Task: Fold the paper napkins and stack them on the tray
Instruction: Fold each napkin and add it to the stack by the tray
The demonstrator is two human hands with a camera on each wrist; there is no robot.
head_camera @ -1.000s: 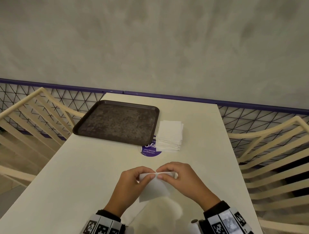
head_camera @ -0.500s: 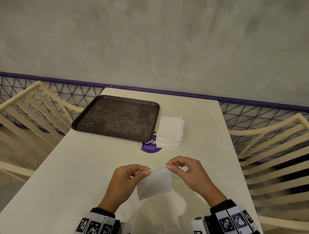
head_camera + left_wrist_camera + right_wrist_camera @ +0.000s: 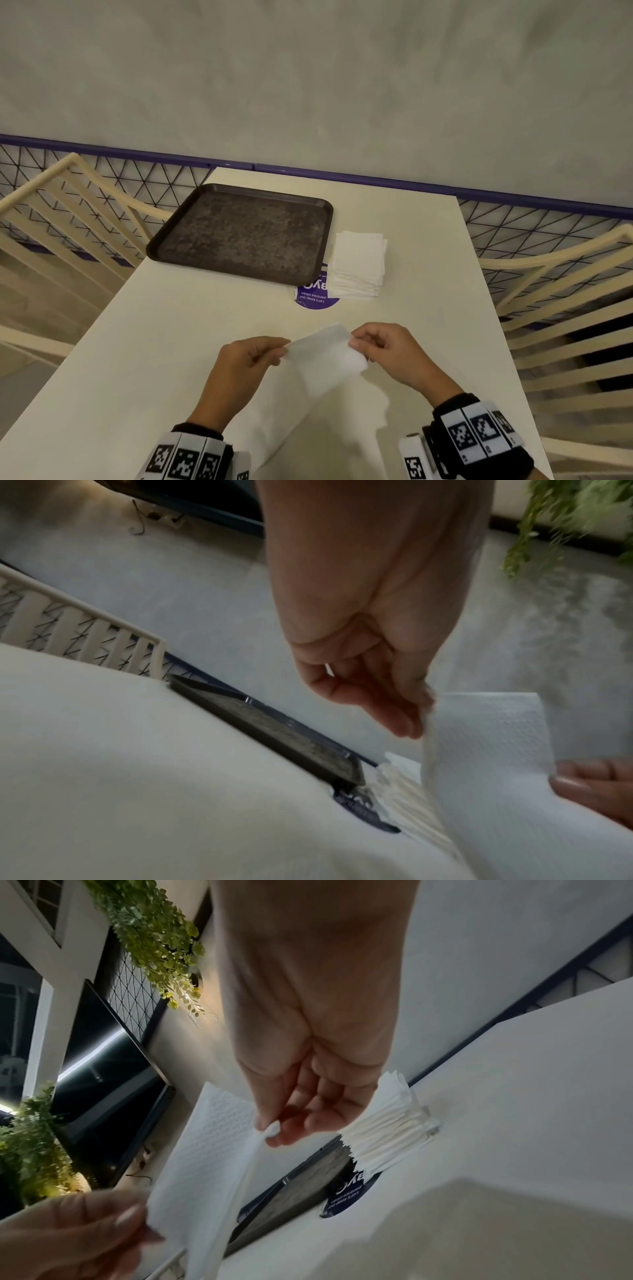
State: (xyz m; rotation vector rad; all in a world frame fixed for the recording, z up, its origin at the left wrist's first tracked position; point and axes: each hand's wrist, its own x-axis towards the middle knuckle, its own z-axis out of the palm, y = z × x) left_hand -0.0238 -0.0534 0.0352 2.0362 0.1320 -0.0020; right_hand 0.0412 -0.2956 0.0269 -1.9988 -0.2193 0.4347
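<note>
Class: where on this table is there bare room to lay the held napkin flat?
Free: the table between tray and left hand, and right of the napkin stack. Crowded: the sticker wedged under tray and stack.

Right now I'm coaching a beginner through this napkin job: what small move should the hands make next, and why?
Probably lay the napkin flat on the table and bring one edge over to the other. The left hand and right hand pinch its top corners in the air, opened out, with no crease made yet. The tray holds nothing, so folding comes first.
</note>
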